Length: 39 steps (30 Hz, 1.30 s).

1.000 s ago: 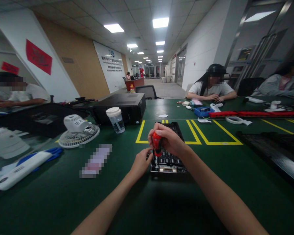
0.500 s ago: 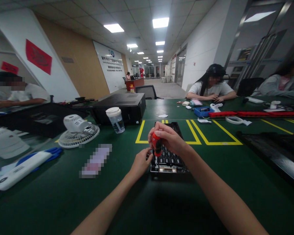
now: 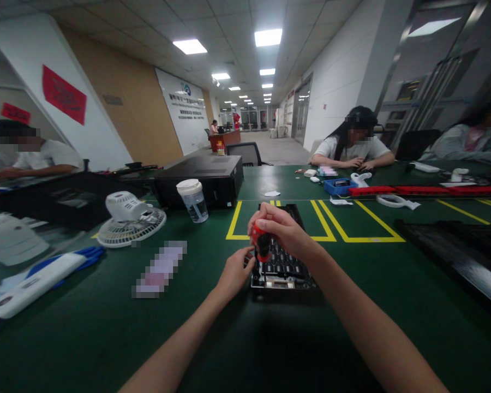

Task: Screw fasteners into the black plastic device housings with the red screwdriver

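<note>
My right hand (image 3: 279,229) is wrapped round the red and black handle of a screwdriver (image 3: 263,246), which stands nearly upright. Its dark shaft points down at the near left corner of a black device (image 3: 288,266) with rows of dark rounded cells and a pale metal strip along the front. The exact spot of the tip is too small to make out. At the device's left edge, my left hand (image 3: 238,270) is closed, thumb and fingers gripping the side. Part of the device is covered by my right hand and forearm.
A green table (image 3: 213,349) bears yellow tape lines. Left are a white fan (image 3: 133,218), a lidded plastic cup (image 3: 193,201) and a black case (image 3: 200,180). A blue tray (image 3: 339,187) stands back right; black panels (image 3: 454,262) lie right. Other people sit across the table.
The fingers of my right hand have shifted slightly round the screwdriver handle. My left hand and the device have stayed in place.
</note>
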Motion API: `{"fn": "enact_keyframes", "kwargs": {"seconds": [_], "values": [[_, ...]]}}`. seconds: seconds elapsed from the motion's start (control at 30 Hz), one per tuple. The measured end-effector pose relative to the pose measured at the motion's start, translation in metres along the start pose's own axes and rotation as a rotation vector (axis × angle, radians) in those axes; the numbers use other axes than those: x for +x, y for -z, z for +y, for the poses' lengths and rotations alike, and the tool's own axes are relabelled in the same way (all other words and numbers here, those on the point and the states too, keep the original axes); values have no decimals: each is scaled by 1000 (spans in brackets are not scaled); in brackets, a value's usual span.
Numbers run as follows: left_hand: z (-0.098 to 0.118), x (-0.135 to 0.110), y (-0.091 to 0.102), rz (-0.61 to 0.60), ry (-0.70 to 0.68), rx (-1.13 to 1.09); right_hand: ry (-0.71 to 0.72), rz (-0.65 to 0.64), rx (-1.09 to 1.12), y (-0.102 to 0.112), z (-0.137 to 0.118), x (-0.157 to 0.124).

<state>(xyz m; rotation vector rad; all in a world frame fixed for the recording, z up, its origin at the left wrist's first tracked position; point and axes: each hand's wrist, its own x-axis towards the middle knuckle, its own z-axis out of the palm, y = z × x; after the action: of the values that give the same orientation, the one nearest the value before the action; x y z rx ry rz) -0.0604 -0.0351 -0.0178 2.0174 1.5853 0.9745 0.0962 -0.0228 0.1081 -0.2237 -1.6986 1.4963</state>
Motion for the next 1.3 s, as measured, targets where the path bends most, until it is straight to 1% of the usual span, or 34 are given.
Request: {"fn": "enact_keyframes", "kwargs": {"seconds": [0.3,0.5,0.73,1.0,1.3], "values": [[-1,1,-1,2,6,24,25,40,-89,0,-2,1],[-4,0,-1,10,-20,24,36,64,-130,0,-4,2],[-4,1,-2,-13,21,12,55,91,-200,3,-5,2],[-4,0,-1,3,-4,26,65,100,-262,3,-5,1],[-6,0,-2,7,-5,1,76,161,-378,2,-7,0]]}}
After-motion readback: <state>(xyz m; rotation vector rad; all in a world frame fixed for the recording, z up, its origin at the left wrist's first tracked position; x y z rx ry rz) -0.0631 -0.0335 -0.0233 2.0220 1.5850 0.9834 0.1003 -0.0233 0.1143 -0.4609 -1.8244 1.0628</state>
